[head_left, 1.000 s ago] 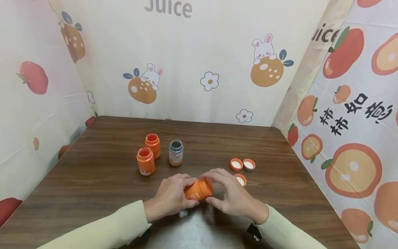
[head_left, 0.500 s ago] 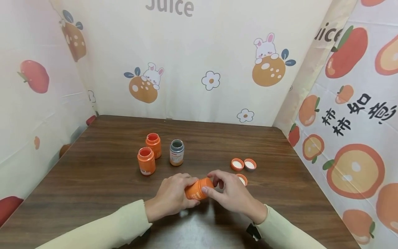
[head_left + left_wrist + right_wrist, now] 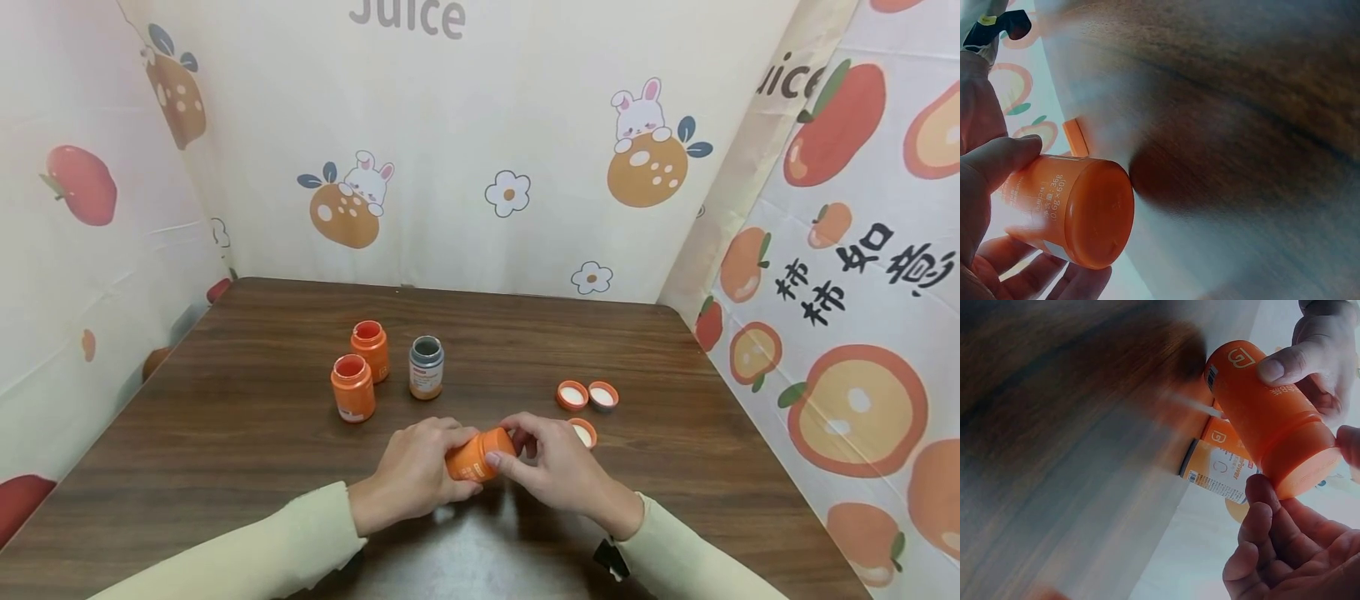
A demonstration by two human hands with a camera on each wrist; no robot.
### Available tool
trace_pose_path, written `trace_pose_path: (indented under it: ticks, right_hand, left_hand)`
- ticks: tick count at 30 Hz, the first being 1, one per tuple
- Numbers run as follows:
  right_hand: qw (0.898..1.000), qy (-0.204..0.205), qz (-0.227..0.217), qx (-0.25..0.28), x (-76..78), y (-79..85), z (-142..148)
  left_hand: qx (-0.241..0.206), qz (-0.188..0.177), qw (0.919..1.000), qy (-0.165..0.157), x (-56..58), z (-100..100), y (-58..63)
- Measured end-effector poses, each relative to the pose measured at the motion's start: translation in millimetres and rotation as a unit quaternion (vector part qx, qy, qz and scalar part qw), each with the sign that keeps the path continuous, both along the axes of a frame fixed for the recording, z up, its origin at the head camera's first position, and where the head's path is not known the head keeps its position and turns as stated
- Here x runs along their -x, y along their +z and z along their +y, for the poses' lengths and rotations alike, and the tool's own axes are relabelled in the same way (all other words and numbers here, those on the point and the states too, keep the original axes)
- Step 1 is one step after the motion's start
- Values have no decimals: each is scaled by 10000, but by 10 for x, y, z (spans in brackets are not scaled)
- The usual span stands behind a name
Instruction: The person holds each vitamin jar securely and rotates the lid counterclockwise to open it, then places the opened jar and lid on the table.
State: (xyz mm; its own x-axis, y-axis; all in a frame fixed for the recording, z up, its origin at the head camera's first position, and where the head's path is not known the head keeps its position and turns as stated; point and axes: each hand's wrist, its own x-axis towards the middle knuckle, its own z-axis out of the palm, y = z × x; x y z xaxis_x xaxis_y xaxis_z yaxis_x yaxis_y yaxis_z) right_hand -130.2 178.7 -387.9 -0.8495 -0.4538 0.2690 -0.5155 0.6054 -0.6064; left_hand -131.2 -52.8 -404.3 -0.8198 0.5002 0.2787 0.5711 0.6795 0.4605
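An orange pill bottle (image 3: 467, 461) lies tilted between both hands, low over the table. My left hand (image 3: 420, 467) grips its body, thumb on one side and fingers curled round the other, with the base (image 3: 1102, 215) facing out in the left wrist view. At the other end, my right hand (image 3: 558, 468) pinches the orange screw cap (image 3: 1302, 459) between thumb and fingertips; the cap sits on the bottle. Beyond the hands stand two uncapped orange bottles, a nearer one (image 3: 352, 392) and a farther one (image 3: 372, 354), and an uncapped grey-necked bottle (image 3: 426, 371).
Three loose caps lie upturned right of centre: an orange one (image 3: 572, 397), a grey-sided one (image 3: 603, 397), and another orange one (image 3: 583, 432) just behind my right hand. The brown wooden table (image 3: 675, 483) ends against printed fabric walls (image 3: 450, 150).
My right hand's spread fingers and thumb have closed onto the cap. The left hand keeps its hold on the bottle. In the last half second almost nothing has moved.
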Motion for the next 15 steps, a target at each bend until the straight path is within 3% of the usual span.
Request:
trace_pose_path:
  ticks: [15]
  right_hand:
    - [9973, 480, 536, 178, 5, 4, 41]
  left_hand:
    - [31, -11, 10000, 29, 7, -5, -10]
